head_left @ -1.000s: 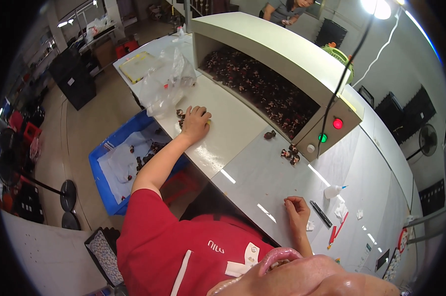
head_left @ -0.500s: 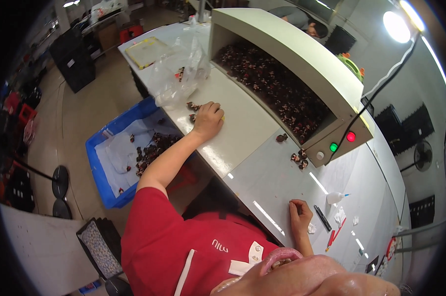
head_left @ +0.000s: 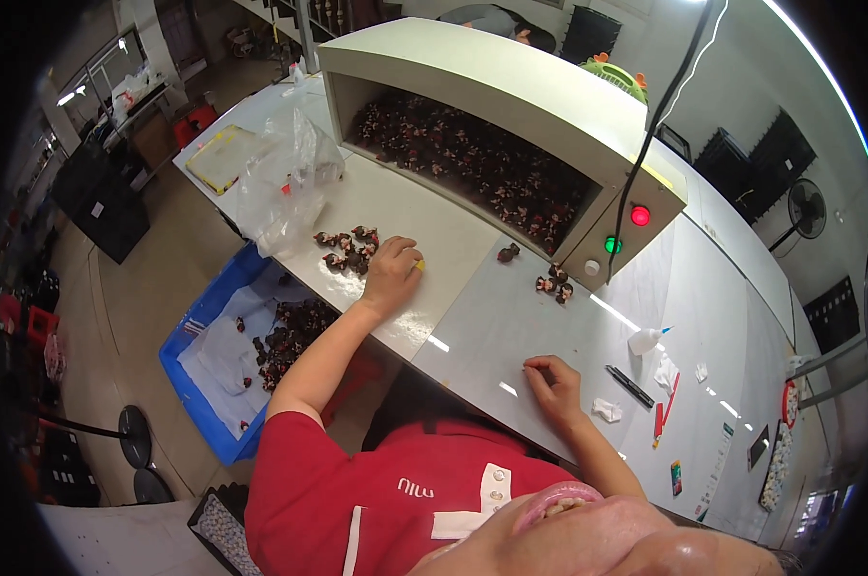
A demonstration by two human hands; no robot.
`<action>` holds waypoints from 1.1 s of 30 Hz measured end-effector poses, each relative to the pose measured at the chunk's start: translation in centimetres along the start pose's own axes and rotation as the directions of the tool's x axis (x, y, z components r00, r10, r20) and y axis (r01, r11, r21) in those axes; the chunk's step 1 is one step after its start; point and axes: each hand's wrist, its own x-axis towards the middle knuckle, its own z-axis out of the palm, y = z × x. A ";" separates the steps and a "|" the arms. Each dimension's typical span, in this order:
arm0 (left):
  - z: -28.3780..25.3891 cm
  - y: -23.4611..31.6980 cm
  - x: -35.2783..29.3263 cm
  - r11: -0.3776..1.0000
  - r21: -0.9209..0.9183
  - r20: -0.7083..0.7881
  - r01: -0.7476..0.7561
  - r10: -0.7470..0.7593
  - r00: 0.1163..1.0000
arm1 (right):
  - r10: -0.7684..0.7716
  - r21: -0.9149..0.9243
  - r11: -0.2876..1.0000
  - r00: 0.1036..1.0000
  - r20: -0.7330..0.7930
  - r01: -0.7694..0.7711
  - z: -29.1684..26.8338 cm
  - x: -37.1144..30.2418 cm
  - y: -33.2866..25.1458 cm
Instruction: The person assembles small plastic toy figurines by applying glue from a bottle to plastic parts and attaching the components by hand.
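My left hand [head_left: 392, 276] rests on the pale left part of the tabletop with its fingers bent. A small yellow object [head_left: 420, 265], mostly hidden, shows at its fingertips. Just left of that hand lies a loose cluster of small dark-brown figurines [head_left: 349, 250] with pinkish and red parts. My right hand [head_left: 555, 389] lies on its side near the table's front edge, fingers loosely curled, with a gap between thumb and finger and nothing visible in it. Several more figurines [head_left: 555, 285] and a single one [head_left: 508, 252] stand ahead of it, close to a cream-coloured machine [head_left: 511, 72].
The machine holds a dark heap of figurines [head_left: 472, 158]. A clear plastic bag [head_left: 295, 182] lies left, above a blue crate [head_left: 189, 384] of figurines. Right are a white dropper bottle [head_left: 647, 340], a black pen [head_left: 630, 386], crumpled tissue [head_left: 606, 410] and a red tool [head_left: 660, 422].
The whole view has shifted and turned. More figurines now show beside my left hand. My right hand's thumb and finger look further apart.
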 end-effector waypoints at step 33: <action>0.9 0.4 -0.2 0.975 0.015 0.140 0.222 -0.222 0.965 | 0.048 0.208 0.977 0.998 0.039 -0.055 -0.5 -0.9 1.9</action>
